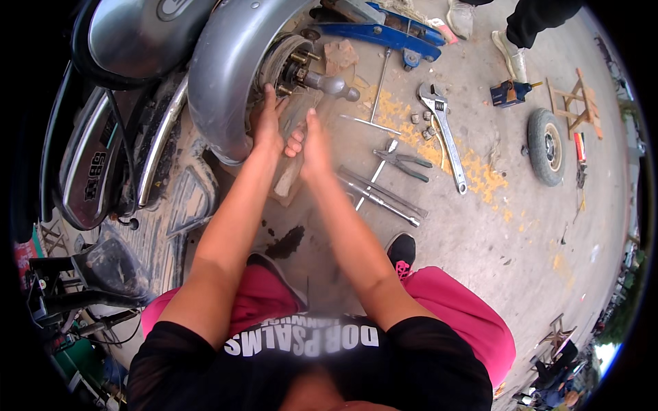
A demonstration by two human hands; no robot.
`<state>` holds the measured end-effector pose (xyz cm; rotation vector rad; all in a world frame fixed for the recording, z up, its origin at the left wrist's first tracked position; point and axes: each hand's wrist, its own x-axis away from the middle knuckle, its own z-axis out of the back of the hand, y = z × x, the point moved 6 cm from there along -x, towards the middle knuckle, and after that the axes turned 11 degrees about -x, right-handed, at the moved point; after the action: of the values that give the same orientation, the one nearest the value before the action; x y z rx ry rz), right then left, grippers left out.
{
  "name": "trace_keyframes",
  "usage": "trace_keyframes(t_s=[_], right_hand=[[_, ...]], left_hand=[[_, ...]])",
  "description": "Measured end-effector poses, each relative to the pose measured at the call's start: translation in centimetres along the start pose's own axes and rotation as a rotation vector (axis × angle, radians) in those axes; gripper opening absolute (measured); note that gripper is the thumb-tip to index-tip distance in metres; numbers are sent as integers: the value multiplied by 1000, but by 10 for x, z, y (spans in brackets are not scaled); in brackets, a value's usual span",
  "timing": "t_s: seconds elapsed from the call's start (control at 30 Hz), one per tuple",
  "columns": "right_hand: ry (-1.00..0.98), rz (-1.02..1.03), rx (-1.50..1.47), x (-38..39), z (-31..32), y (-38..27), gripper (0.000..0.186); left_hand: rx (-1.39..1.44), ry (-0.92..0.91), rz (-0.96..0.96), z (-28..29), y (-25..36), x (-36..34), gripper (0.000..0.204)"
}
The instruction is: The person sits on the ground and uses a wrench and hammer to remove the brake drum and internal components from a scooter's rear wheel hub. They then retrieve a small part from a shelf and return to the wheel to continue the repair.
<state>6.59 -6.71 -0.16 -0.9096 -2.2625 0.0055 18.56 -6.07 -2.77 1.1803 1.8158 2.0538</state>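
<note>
A grey fender arches round a bare wheel hub with several brass-coloured studs. A hammer with a rounded metal head is beside the hub, its handle blurred. My right hand has curled fingers round that handle. My left hand is raised against the lower side of the hub, fingers fairly straight; what its fingertips touch is unclear. A wooden block lies beneath my hands. To their right lie pliers, a T-handle wrench, a large adjustable wrench and long metal bars.
A blue jack sits beyond the hub. Several sockets, a blue box, a loose tyre and a wooden stool are rightward. Another person's shoe is at upper right; the vehicle's dirty footboard is left.
</note>
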Motion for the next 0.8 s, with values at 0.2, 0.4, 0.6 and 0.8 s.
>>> trace_keyframes(t_s=[0.2, 0.4, 0.6, 0.8], right_hand=[[-31, 102, 89, -6, 3, 0, 34], [34, 85, 116, 1, 6, -28, 39], [65, 536, -30, 48, 9, -89, 47], [67, 49, 46, 5, -1, 9, 44]], left_hand=[[-494, -201, 330, -4, -2, 56, 64], [-1019, -574, -59, 45, 25, 119, 61], [-826, -950, 251, 111, 64, 173, 43], [-1282, -1215, 111, 88, 77, 185, 39]])
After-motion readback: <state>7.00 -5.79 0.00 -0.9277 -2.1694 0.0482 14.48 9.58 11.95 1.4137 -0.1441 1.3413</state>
